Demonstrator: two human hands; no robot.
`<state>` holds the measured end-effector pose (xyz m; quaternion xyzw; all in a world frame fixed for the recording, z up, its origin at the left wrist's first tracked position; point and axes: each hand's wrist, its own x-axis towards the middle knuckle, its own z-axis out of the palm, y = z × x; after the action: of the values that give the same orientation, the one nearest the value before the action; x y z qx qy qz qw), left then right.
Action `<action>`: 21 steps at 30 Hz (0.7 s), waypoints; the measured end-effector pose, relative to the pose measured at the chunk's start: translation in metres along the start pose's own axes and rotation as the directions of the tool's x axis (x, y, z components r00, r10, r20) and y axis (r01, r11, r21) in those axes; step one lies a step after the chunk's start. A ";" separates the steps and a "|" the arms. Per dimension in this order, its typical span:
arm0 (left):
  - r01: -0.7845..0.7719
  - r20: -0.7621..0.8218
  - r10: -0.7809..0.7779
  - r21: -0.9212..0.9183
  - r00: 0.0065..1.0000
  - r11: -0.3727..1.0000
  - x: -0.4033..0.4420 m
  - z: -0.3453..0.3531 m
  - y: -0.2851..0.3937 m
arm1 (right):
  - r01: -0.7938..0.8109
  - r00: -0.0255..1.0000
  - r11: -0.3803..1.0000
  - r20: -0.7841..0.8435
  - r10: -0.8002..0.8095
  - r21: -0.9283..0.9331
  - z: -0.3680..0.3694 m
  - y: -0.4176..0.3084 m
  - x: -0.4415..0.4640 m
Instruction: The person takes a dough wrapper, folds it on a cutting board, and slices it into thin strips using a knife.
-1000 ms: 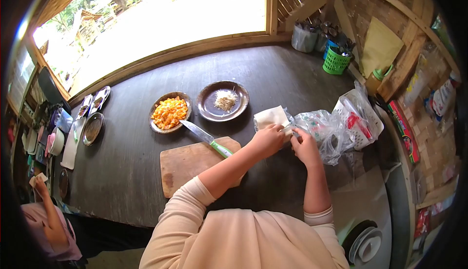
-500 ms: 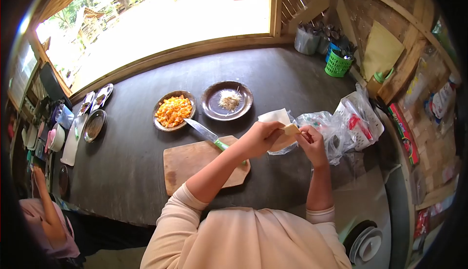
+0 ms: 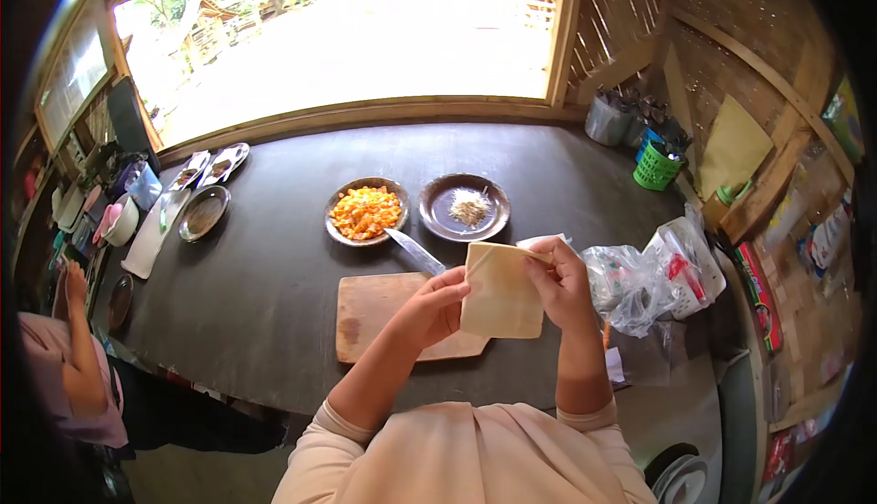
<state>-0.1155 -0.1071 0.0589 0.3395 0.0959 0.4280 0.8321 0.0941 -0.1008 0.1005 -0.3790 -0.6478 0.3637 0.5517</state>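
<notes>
A thin, pale square sheet [image 3: 502, 299] is held up just right of the centre of the frame, above the dark table [image 3: 274, 262]. The left hand [image 3: 429, 308] supports its left edge with the fingers nearly closed; the right hand [image 3: 565, 285] pinches its upper right part between thumb and bent fingers. Holding it from both sides probably keeps something so limp spread flat and facing the person. Whether it is one layer or several stuck together cannot be told.

Two round dark-rimmed dishes stand side by side beyond the hands, likely to keep their contents apart and within reach: one holds orange pieces [image 3: 365, 213], the other a small heap of pale slivers [image 3: 470, 207]. Both contents are too many to count. One knife [image 3: 416, 251] lies between the first dish and one wooden cutting board [image 3: 375, 317], its handle hidden, perhaps set there to leave the board free.

At upper left are two oblong pale dishes [image 3: 188, 172] and one dark oval dish [image 3: 204, 213]. At right, crumpled clear plastic [image 3: 630, 289] lies against one white basket [image 3: 708, 276]. One other person [image 3: 78, 381] is at lower left.
</notes>
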 end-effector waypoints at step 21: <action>-0.083 -0.339 0.143 0.184 0.930 0.979 -0.021 -0.036 -0.013 | 0.372 0.906 0.855 0.341 -0.250 -0.361 0.068 0.050 -0.010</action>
<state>-0.1362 -0.1109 0.0207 0.3309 0.2582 0.5195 0.7443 0.0320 -0.0914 0.0429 -0.3214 -0.8354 0.1716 0.4116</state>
